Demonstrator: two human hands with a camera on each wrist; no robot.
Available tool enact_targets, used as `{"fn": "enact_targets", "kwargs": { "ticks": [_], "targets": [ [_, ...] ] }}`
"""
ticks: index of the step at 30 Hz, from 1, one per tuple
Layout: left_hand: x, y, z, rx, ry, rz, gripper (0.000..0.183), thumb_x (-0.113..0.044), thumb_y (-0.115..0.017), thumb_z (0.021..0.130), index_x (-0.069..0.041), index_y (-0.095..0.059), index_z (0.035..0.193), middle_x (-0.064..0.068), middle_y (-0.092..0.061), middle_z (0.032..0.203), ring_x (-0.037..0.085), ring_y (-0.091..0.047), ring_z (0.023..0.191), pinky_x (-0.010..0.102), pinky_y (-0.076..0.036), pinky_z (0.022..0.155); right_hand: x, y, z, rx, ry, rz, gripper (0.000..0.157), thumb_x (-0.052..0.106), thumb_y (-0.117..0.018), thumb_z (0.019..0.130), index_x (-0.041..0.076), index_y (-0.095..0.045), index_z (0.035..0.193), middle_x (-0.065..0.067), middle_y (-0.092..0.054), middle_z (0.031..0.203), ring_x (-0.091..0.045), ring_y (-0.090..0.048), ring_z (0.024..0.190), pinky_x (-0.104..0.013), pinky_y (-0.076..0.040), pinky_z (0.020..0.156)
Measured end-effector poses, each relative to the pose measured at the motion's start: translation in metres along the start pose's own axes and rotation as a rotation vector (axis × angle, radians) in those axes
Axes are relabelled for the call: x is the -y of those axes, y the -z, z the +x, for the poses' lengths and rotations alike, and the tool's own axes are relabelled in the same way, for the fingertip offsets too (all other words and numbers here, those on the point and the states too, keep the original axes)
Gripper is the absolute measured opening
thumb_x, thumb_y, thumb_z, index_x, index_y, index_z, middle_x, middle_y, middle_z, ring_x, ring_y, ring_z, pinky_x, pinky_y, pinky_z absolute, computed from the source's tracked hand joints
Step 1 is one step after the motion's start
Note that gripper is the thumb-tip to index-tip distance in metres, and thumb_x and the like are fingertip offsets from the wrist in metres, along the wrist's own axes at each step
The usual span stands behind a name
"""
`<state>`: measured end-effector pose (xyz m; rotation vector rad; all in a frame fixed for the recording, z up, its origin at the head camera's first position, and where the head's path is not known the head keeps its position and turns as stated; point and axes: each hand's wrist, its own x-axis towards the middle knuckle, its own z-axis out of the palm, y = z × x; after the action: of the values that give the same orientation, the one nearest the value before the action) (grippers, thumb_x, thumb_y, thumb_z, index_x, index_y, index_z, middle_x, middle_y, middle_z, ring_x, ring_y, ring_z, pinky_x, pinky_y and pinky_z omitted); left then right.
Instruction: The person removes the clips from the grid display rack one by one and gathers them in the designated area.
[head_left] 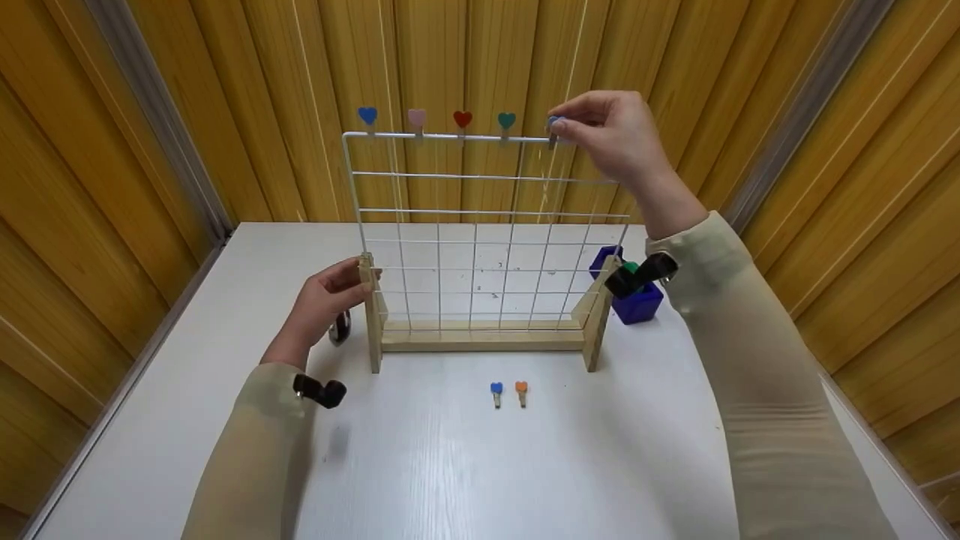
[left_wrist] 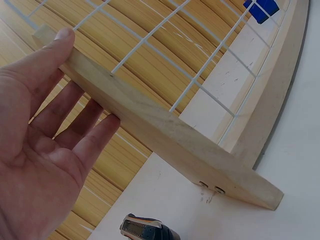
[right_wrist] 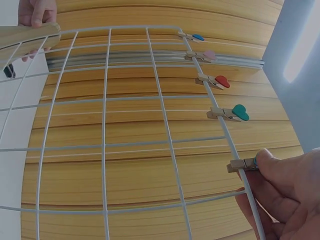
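Note:
A white wire grid (head_left: 472, 212) stands upright in a wooden stand (head_left: 480, 342). My left hand (head_left: 322, 304) grips the stand's left post (left_wrist: 145, 115), thumb on one side and fingers on the other. At the grid's top rail, my right hand (head_left: 619, 139) pinches a small wooden clothespin (right_wrist: 242, 165) with a blue heart, mostly covered by the thumb; its jaws are over the rail. Clipped along the same rail are heart clothespins in blue (head_left: 367, 115), pink (head_left: 417, 118), red (head_left: 463, 119) and teal (head_left: 507, 121).
Two more clothespins, one blue (head_left: 496, 394) and one orange (head_left: 521, 393), lie on the white table (head_left: 420, 450) before the stand. A dark blue container (head_left: 639, 304) sits behind the right post. Beside the left post lies a tape measure (left_wrist: 147, 227). Wooden slat walls (head_left: 480, 60) surround the table.

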<state>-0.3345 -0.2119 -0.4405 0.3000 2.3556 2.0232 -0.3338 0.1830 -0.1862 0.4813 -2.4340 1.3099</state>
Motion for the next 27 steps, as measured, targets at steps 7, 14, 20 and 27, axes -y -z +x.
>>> {"fn": "enact_targets", "kwargs": {
  "ticks": [7, 14, 20, 27],
  "targets": [
    [-0.0008, 0.0004, 0.0, 0.004, 0.0, 0.002, 0.062, -0.027, -0.075, 0.096, -0.018, -0.051, 0.153, 0.01, -0.064, 0.144, 0.009, -0.064, 0.121, 0.02, -0.055, 0.099, -0.0024, -0.0025, -0.0001, -0.045, 0.062, -0.026, 0.014, 0.011, -0.072, 0.096, 0.004, -0.078, 0.106, 0.0, -0.077, 0.1, -0.004, -0.065, 0.084, -0.018, -0.053, 0.081],
    [-0.0017, -0.0002, 0.0005, 0.001, 0.024, 0.006, 0.063, -0.029, -0.075, 0.095, -0.02, -0.051, 0.153, 0.008, -0.063, 0.145, 0.01, -0.063, 0.122, 0.02, -0.055, 0.099, -0.0054, -0.0051, -0.0007, -0.079, 0.116, -0.043, 0.013, 0.01, -0.072, 0.096, 0.001, -0.078, 0.105, -0.001, -0.078, 0.099, -0.003, -0.064, 0.084, -0.019, -0.053, 0.08],
    [-0.0023, -0.0002, -0.0012, -0.002, 0.023, 0.025, 0.062, -0.032, -0.074, 0.096, -0.021, -0.051, 0.152, 0.008, -0.063, 0.145, 0.01, -0.063, 0.123, 0.021, -0.054, 0.102, -0.0074, -0.0047, -0.0016, -0.1, 0.115, -0.005, 0.014, 0.01, -0.071, 0.097, 0.001, -0.077, 0.105, 0.009, -0.074, 0.093, -0.004, -0.064, 0.083, -0.017, -0.054, 0.08],
    [0.0008, 0.0, -0.001, -0.002, 0.017, 0.03, 0.064, -0.033, -0.075, 0.095, -0.019, -0.05, 0.153, 0.006, -0.063, 0.146, 0.01, -0.063, 0.124, 0.022, -0.054, 0.102, -0.0066, -0.0043, -0.0027, -0.099, 0.108, 0.066, 0.015, 0.01, -0.072, 0.096, -0.001, -0.076, 0.105, 0.012, -0.072, 0.09, -0.007, -0.064, 0.085, -0.017, -0.054, 0.079]
  ]
}}
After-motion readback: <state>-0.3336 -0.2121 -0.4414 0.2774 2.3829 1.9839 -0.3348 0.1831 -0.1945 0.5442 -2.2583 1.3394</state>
